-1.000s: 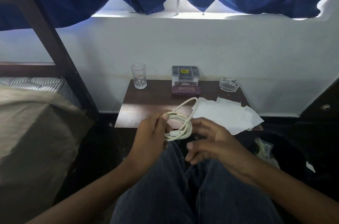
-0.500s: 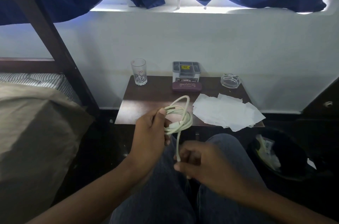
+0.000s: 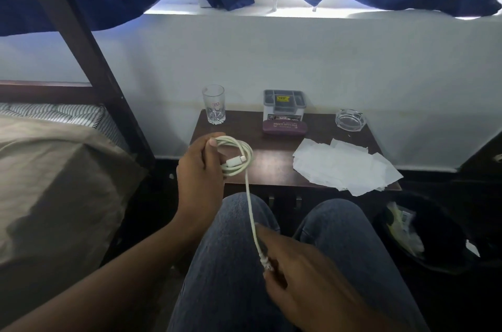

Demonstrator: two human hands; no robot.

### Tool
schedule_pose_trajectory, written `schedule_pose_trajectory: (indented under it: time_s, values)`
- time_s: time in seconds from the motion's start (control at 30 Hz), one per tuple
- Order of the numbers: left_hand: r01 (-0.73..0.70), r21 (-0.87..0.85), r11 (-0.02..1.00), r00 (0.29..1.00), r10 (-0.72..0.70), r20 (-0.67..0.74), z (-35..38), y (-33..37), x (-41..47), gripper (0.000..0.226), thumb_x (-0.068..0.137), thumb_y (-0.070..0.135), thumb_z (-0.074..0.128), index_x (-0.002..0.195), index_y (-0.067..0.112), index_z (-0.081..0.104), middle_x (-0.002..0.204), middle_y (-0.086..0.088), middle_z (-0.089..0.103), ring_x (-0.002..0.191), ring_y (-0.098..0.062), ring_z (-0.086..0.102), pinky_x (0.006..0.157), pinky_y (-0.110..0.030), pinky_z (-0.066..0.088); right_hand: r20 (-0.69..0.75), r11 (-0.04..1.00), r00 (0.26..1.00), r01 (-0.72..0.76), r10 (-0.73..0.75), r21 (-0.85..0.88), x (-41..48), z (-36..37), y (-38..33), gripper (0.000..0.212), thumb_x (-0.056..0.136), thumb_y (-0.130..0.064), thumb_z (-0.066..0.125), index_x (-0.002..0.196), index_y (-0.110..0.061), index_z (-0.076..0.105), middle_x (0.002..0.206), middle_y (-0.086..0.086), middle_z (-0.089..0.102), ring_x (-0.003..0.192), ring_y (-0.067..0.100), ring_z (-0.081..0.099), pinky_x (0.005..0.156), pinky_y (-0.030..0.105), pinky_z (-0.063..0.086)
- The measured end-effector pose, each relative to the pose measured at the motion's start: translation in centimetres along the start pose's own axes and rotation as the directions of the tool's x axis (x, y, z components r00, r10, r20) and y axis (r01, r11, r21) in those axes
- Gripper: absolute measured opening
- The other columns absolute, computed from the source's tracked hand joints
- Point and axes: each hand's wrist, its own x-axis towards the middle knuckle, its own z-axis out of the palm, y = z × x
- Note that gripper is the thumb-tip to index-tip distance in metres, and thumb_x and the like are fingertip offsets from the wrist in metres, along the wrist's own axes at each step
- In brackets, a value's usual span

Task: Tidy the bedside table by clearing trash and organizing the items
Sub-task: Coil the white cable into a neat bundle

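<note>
The left hand [image 3: 199,171] has its grip clamped on the coiled white cable [image 3: 235,161], held over the tabletop [image 3: 271,157] at its 8 o'clock corner. 1 loose strand runs toward 5 o'clock to the right hand [image 3: 301,277], whose grip pinches the plug end.

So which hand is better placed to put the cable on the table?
Probably the left hand: it grips the coiled cable near the table. The right hand pinches the loose end down at the knees.

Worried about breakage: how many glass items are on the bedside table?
2: a drinking glass at the back left corner and an ashtray at the back right. Nothing appears to hide another.
</note>
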Motion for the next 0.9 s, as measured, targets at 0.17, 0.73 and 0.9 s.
schedule_pose_trajectory:
  time_s: [0.17,0.73,0.9]
  values:
    - [-0.026,0.066,0.997,0.999,0.028,-0.024,-0.2,-0.8,0.5,0.031,0.100,0.016,0.038,0.112,0.008,0.064,0.065,0.007,0.056,0.052,-0.007,0.051,0.045,-0.009,0.041,-0.008,1.000,1.000,0.008,-0.008,0.004,-0.2,-0.7,-0.6,0.078,0.095,-0.020,0.044,0.126,-0.066,-0.011,0.097,-0.013,0.053,0.068,0.002,0.051,0.075,0.020,0.049]
    - [-0.120,-0.028,0.992,0.695,0.104,0.712,0.9,0.0,-3.3,0.044,0.093,0.005,0.051,0.075,0.042,0.067,0.072,0.015,0.069,0.068,-0.002,0.063,0.064,-0.023,0.051,-0.312,0.632,0.948,0.205,0.061,0.747,1.0,-6.3,-0.3,0.022,0.064,-0.012,0.075,0.075,0.001,0.061,0.061,0.009,0.065,0.048,0.017,0.059,0.052,0.025,0.052]
    - [0.033,-0.053,0.998,0.636,0.019,0.771,0.9,0.9,-3.8,0.023,0.097,0.023,0.045,0.084,0.027,0.064,0.063,0.011,0.064,0.059,-0.002,0.059,0.063,-0.023,0.045,-0.228,0.502,0.943,0.080,0.241,0.861,1.8,-6.8,1.6,0.030,0.067,-0.012,0.069,0.084,0.009,0.058,0.068,0.016,0.071,0.057,0.024,0.068,0.058,0.027,0.057]
